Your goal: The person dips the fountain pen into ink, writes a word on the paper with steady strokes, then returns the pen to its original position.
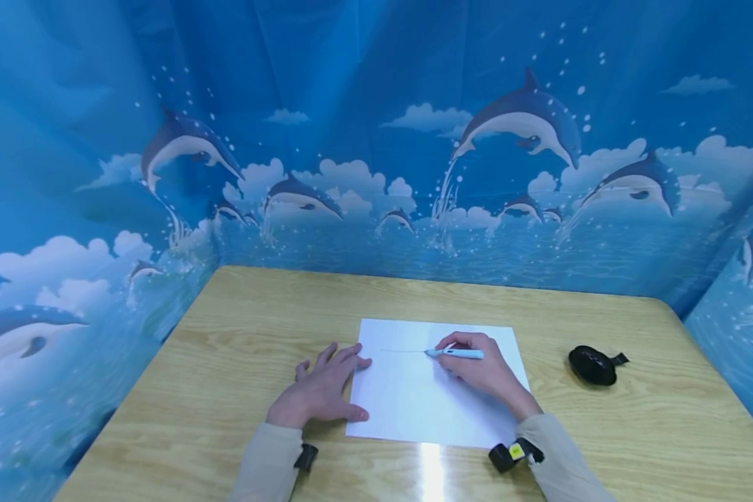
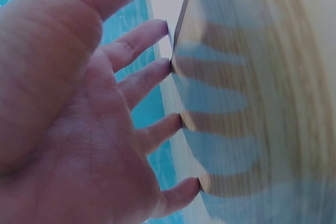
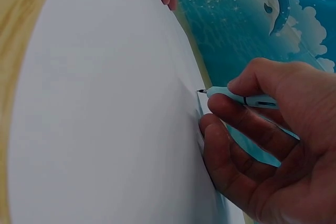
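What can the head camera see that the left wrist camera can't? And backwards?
Only the head view: the right hand holding a light-blue pen, a thin line on the white paper, and a black object.

Only the left wrist view: the left hand's palm, and finger-shaped reflections.

Both: the left hand, the wooden table and the blue backdrop.

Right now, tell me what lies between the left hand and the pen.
White paper bearing a thin line lies between the left hand and the pen, as the head view shows.

Left grip point(image 1: 318, 392) splayed, right grip point(image 1: 486, 368) pinched.
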Demonstrator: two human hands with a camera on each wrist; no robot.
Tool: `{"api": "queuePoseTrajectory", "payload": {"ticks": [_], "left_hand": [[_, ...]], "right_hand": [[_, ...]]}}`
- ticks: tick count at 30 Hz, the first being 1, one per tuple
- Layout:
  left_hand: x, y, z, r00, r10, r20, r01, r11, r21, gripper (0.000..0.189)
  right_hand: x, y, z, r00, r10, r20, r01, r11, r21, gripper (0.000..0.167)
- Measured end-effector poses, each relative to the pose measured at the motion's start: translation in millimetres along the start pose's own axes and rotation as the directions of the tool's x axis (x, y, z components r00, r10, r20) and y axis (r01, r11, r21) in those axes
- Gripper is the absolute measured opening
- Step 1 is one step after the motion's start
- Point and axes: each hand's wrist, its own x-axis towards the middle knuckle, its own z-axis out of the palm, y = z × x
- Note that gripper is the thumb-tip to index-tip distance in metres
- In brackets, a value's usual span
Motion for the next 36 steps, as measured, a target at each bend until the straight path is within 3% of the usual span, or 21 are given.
{"api": "queuePoseTrajectory", "payload": {"ticks": [26,36], "left_hand": [[1.3,-2.1,1.9,1.0,0.002,-0.001,-0.002,1.0,-0.001,0.083],[3.3,-3.5,2.6,1.0,-0.003,0.001,0.003,1.0,0.008,0.083]], "right_hand": [[-8.2,10.8,-17.7,1.0,0.001,-0.024,-0.001,1.0,-0.007,0.019],[-11.4,15.0,-23.3,0.998,0.033,-0.049,-0.035,0.998,-0.043,0.016]]}}
